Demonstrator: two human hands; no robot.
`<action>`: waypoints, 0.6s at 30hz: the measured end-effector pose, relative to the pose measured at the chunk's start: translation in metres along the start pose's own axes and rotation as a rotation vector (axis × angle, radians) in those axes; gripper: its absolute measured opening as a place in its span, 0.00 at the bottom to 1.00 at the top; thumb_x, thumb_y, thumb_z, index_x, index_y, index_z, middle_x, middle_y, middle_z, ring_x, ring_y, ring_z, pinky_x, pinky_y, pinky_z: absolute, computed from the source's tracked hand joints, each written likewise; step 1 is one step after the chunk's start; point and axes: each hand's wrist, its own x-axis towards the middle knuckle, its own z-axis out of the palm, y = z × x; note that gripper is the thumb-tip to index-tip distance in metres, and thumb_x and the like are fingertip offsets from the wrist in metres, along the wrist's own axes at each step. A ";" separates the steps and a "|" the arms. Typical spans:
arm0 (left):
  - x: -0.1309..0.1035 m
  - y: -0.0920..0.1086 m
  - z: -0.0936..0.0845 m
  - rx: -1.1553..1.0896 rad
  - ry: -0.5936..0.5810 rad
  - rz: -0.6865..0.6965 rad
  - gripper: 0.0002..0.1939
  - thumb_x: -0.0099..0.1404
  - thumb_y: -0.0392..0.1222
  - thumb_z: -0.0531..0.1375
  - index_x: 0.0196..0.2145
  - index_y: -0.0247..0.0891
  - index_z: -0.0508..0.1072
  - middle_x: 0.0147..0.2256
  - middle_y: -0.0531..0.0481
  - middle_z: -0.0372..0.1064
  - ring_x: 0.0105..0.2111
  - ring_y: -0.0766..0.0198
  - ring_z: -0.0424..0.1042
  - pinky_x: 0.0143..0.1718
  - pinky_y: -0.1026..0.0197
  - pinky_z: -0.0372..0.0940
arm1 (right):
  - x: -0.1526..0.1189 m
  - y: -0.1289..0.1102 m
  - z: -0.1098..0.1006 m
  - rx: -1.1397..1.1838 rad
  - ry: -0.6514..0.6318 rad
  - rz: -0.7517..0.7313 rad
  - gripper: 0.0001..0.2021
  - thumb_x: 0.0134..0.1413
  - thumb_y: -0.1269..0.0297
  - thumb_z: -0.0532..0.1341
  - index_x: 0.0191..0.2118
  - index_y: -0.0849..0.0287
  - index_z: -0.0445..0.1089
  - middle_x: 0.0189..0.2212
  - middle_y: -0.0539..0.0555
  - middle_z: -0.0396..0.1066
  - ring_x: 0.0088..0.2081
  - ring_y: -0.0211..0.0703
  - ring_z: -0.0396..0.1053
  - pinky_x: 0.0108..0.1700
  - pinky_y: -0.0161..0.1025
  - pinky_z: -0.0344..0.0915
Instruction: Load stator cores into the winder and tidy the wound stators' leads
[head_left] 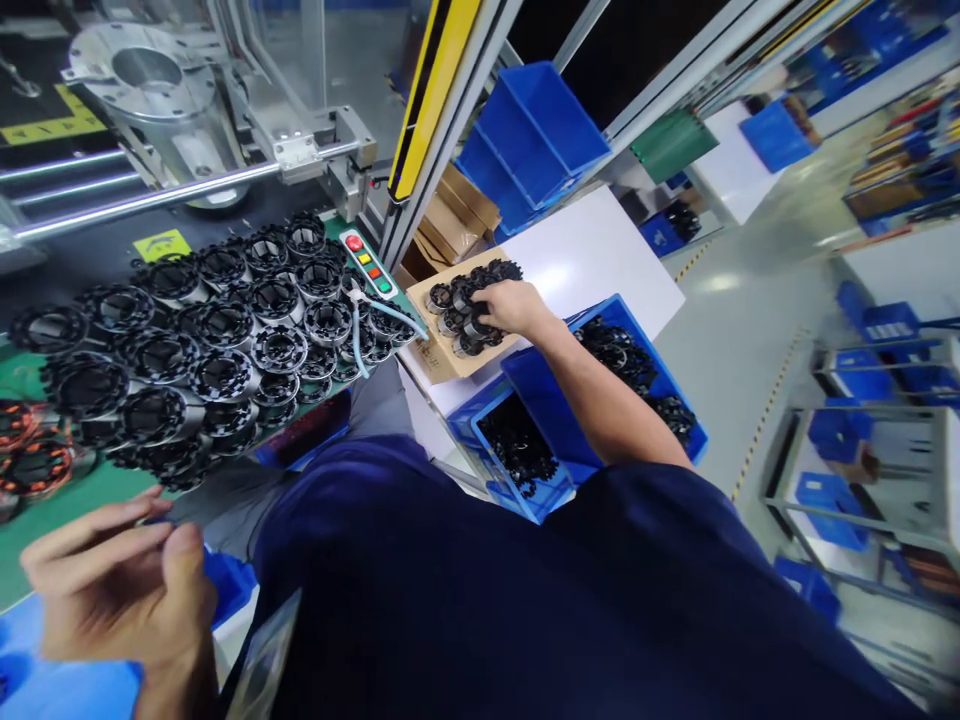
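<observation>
Wound rings: orange-and-black ones sit at the far left on the green bench.
Left hand: raised near the bench's edge, fingers loosely curved and thumb apart, open.
Black-rimmed cores: crowded in rows on the bench.
Pliers: resting over the cores, blue handles spread.
Button panel: just beyond the pliers.
Carton: holds more cores.
Right hand: fingers on those cores; I can't tell whether they grip one.
Blue bin: below the right forearm, holding black pieces.
</observation>
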 end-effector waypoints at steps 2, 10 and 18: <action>-0.001 0.008 0.003 -0.050 0.002 0.111 0.20 0.53 0.45 0.77 0.41 0.75 0.90 0.37 0.52 0.77 0.33 0.43 0.78 0.42 0.26 0.77 | -0.006 -0.006 -0.014 -0.043 -0.012 -0.028 0.07 0.57 0.64 0.72 0.42 0.51 0.84 0.37 0.60 0.84 0.48 0.63 0.79 0.55 0.59 0.73; -0.007 0.065 0.086 -0.727 -0.602 -0.120 0.54 0.71 0.85 0.67 0.84 0.78 0.49 0.74 0.42 0.63 0.65 0.44 0.82 0.61 0.39 0.87 | -0.083 -0.111 -0.121 0.105 0.187 -0.727 0.28 0.76 0.28 0.61 0.52 0.45 0.86 0.31 0.52 0.80 0.44 0.56 0.83 0.59 0.64 0.80; 0.037 0.141 0.111 -0.646 -0.195 -0.599 0.55 0.83 0.70 0.17 0.78 0.37 0.62 0.63 0.33 0.79 0.51 0.47 0.88 0.50 0.46 0.83 | -0.066 -0.290 -0.178 0.254 0.098 -1.164 0.19 0.73 0.33 0.72 0.49 0.41 0.87 0.30 0.42 0.77 0.36 0.42 0.80 0.52 0.53 0.85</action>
